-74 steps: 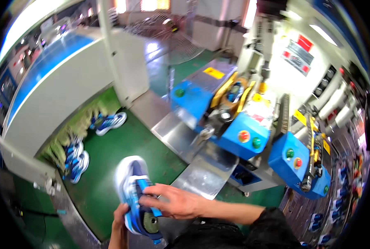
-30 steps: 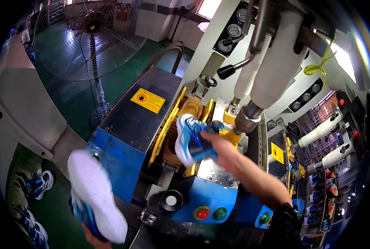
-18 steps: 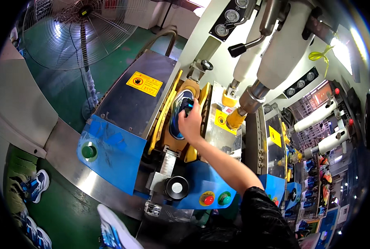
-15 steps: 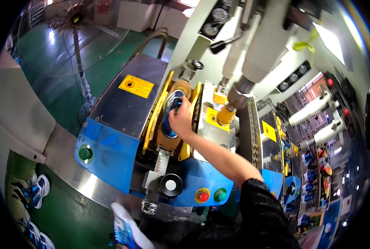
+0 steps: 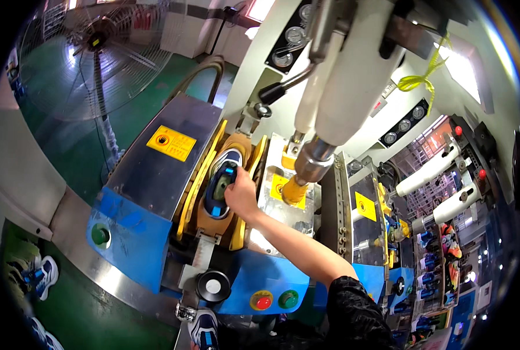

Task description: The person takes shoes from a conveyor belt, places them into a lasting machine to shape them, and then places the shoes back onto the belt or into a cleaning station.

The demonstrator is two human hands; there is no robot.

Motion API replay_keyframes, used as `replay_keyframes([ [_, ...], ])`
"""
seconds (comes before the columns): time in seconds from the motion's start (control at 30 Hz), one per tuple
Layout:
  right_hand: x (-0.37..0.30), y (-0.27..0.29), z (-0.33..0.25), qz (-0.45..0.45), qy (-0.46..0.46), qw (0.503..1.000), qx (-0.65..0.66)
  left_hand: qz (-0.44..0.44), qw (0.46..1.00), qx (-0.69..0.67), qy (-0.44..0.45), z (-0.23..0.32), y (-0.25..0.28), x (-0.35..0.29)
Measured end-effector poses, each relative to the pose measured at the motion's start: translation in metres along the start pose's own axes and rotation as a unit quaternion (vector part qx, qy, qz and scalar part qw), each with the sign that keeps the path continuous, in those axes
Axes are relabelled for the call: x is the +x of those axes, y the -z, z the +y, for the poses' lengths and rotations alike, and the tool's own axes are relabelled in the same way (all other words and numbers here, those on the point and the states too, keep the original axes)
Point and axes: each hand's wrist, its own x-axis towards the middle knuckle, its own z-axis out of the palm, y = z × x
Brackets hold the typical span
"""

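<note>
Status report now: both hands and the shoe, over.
Right hand on blue-and-white sneaker in yellow-sided press cradle. Left hand out of view. Metal ram hangs beside, apart.

Blue-and-white shoe [image 5: 220, 185], tan cradle [image 5: 213, 219]

Yellow side guides [image 5: 249, 192] flanking shoe [image 5: 220, 185] in press bed; ram [image 5: 308, 169] hanging beside right hand [image 5: 241, 195]; space above shoe lying open.

Left hand [image 5: 197, 345] cut off by lower edge; grip unclear.
</note>
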Motion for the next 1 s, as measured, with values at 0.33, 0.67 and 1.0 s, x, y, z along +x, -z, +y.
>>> replay_keyframes([
  [0.33, -0.192, 0.191, -0.073, -0.121, 0.206, 0.971, 0.029, -0.057, 0.988, 0.004, 0.144, -0.008, -0.008, -0.003],
  [0.67, -0.256, 0.306, -0.066, -0.226, 0.051, 0.954, 0.191, 0.124, 0.831, -0.469, 0.273, 0.075, -0.028, -0.038],
  [1.0, -0.261, 0.451, -0.141, -0.573, -0.076, 0.110, 0.808, 0.289, 0.625, -0.660, 0.300, 0.061, -0.036, -0.246],
])
